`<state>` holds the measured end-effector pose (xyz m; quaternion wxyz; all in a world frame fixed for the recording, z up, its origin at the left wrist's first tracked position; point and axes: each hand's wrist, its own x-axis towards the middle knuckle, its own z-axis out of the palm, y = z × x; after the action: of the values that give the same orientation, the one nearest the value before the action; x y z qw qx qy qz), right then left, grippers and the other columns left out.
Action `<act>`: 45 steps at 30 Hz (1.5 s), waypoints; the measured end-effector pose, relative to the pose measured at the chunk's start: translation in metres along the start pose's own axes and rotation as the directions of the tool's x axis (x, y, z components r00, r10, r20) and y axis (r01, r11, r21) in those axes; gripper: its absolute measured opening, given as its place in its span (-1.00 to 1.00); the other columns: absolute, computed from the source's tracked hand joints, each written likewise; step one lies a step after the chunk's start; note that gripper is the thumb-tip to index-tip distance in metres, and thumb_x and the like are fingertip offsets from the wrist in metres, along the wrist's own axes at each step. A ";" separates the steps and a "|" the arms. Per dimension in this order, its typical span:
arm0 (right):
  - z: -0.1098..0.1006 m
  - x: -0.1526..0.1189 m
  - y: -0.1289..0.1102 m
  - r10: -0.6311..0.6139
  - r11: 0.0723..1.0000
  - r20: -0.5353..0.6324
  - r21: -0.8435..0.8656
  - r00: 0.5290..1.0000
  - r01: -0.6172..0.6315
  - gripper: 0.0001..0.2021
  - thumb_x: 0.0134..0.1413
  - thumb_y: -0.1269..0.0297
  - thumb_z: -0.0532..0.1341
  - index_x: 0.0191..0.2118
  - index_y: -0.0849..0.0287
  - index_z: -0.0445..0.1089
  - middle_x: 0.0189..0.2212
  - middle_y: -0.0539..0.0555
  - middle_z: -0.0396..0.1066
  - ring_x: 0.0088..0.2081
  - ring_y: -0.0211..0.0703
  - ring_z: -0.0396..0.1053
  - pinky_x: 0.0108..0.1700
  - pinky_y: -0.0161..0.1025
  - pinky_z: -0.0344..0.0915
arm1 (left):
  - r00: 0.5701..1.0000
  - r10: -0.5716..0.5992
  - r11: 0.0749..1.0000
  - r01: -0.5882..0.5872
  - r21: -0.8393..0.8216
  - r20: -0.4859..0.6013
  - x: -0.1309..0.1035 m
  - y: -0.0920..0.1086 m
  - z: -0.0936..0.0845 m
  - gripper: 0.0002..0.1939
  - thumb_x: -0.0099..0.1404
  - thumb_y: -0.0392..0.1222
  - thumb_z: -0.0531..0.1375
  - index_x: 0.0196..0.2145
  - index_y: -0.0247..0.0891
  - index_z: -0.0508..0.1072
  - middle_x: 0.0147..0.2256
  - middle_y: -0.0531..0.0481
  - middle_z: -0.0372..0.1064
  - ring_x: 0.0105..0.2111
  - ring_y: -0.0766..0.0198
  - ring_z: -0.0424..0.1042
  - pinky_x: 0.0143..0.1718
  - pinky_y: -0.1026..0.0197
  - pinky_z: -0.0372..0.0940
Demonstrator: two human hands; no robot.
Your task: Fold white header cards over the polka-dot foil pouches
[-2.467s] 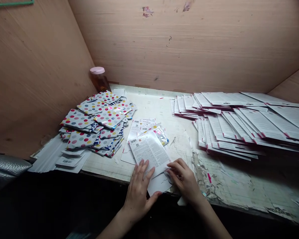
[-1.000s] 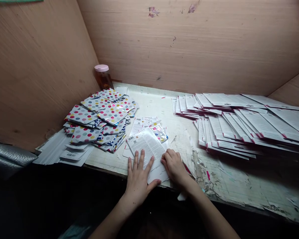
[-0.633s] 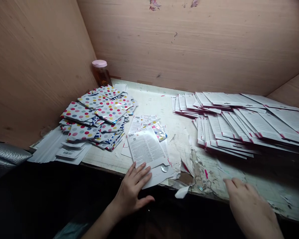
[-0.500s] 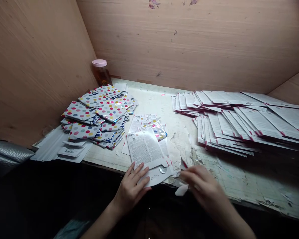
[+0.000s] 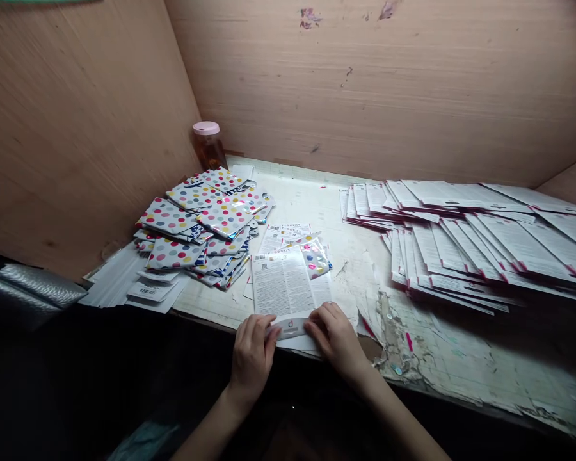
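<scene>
A white printed card packet (image 5: 283, 285) lies at the table's front edge, its curved flap (image 5: 290, 327) folded over toward the printed side. My left hand (image 5: 254, 346) pinches the flap's left end between thumb and fingers. At the right end, my right hand (image 5: 333, 336) holds the same flap with thumb and fingers pressed together. Beneath and behind the packet are more printed cards and a shiny dotted pouch (image 5: 315, 258).
Dotted pouches (image 5: 175, 253) are heaped at the left, beside white cards (image 5: 158, 291). A pink-lidded jar (image 5: 210, 146) stands in the back left corner. Overlapping rows of printed packets (image 5: 489, 246) cover the right side. Wooden panels (image 5: 365, 96) enclose the table.
The flap has been folded over. My right hand has come left onto it, and the white scrap near that hand is no longer visible. My left hand has changed from lying flat to pinching.
</scene>
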<state>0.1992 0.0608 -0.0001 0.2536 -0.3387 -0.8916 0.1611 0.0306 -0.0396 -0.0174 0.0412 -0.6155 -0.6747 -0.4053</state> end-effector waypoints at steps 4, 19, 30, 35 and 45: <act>0.011 -0.008 -0.005 0.034 0.997 -0.083 -0.070 0.996 -0.040 -0.84 0.21 0.42 0.16 -0.11 0.22 0.40 -0.17 0.28 0.39 -0.14 0.09 0.34 -0.17 0.02 0.38 | 0.992 0.105 0.991 -0.110 0.075 0.070 0.001 -0.006 -0.003 -0.67 0.34 -0.42 0.09 -0.02 -0.15 0.45 0.04 -0.14 0.37 0.08 0.02 0.30 0.04 -0.12 0.30; -0.041 -0.008 -0.046 -0.437 0.890 -0.224 -0.250 0.871 0.382 -0.58 0.26 0.51 -0.05 0.19 0.51 0.21 0.06 0.36 0.40 0.23 0.10 0.19 0.16 0.01 0.34 | 0.818 0.567 0.807 -0.575 -0.133 -0.093 0.016 -0.006 -0.051 -0.56 0.42 -0.29 -0.03 0.20 -0.04 0.26 -0.03 0.05 0.49 0.02 0.21 0.44 0.11 0.08 0.33; -0.292 -0.061 0.208 -0.117 0.690 -0.574 -0.634 0.810 -0.349 -0.59 0.36 0.34 -0.11 -0.13 0.27 0.50 -0.19 0.22 0.53 0.02 0.06 0.41 0.05 0.04 0.33 | 0.958 -0.250 0.875 0.161 0.457 0.141 0.053 -0.023 0.027 -0.12 0.19 0.36 -0.03 0.19 -0.46 0.24 0.16 -0.38 0.11 0.10 -0.33 0.10 0.03 -0.35 0.14; -0.292 -0.061 0.220 -0.103 0.707 -0.612 -0.600 0.784 -0.376 -0.62 0.36 0.21 -0.08 0.01 0.23 0.41 0.01 0.28 0.39 0.15 0.10 0.26 0.15 0.13 0.18 | 0.936 -0.317 0.843 0.205 0.497 0.153 0.059 -0.018 0.025 -0.23 0.26 0.25 -0.03 0.18 -0.43 0.28 0.09 -0.33 0.17 0.04 -0.24 0.14 0.01 -0.22 0.14; -0.047 -0.026 0.025 -0.162 0.966 -0.150 -0.228 0.975 0.125 -0.60 0.20 0.46 0.09 0.16 0.21 0.26 0.30 0.27 0.07 0.34 0.14 -0.05 0.17 0.12 0.28 | 0.837 -0.495 0.828 0.374 0.417 0.234 0.084 -0.002 0.023 -0.24 0.14 0.14 0.23 0.16 -0.40 0.27 -0.06 -0.32 0.34 0.00 -0.23 0.23 -0.01 -0.20 0.07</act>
<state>0.2552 0.0659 0.0181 0.2999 -0.3111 -0.9017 0.0149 0.0187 0.0409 0.0127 -0.0576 -0.4843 -0.8572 -0.1656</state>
